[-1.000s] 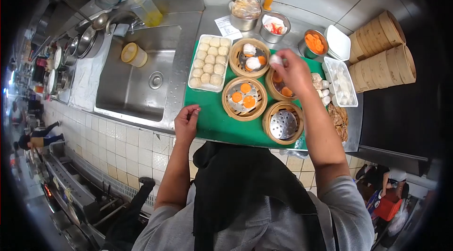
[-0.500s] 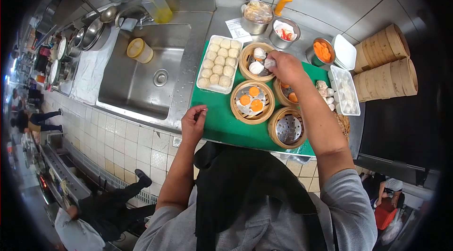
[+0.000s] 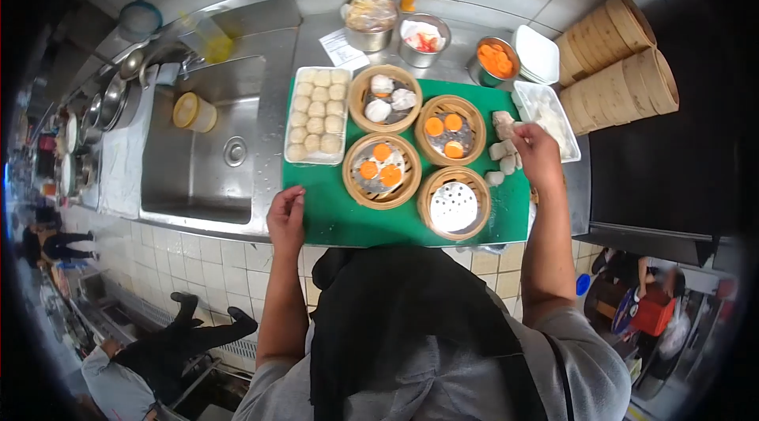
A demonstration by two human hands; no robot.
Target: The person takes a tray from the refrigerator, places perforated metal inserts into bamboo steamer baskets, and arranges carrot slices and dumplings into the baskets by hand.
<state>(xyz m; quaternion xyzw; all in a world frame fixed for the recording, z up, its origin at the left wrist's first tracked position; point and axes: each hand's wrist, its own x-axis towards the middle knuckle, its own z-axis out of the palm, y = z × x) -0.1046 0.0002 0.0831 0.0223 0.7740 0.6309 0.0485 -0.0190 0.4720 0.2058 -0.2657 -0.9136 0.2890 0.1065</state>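
My right hand [image 3: 539, 158] is at the right side of the green cutting board [image 3: 324, 219], its fingers pinched together beside a small group of pale dumplings [image 3: 500, 151]. Whatever is between those fingertips is hidden. Near the board's front left corner, my left hand [image 3: 286, 217] is curled closed; I cannot make out if it holds something small. Three dumplings sit in the back left bamboo steamer [image 3: 356, 109], with an orange carrot slice showing under one. Three carrot slices each lie in the right steamer [image 3: 481, 140] and the front left steamer [image 3: 352, 188]. The front right steamer [image 3: 455, 207] shows only its perforated metal plate.
A white tray of round dough balls [image 3: 318, 114] lies left, beside the sink [image 3: 198, 184]. Along the back stand metal pots, one with carrot slices [image 3: 496, 61]. At right are a white dumpling container [image 3: 571, 148] and stacked steamers [image 3: 624, 93]. Other people work behind.
My right hand has left the back left steamer, where a third dumpling now lies, and moved right to the loose dumplings. The whole view has shifted; my left hand stays curled.
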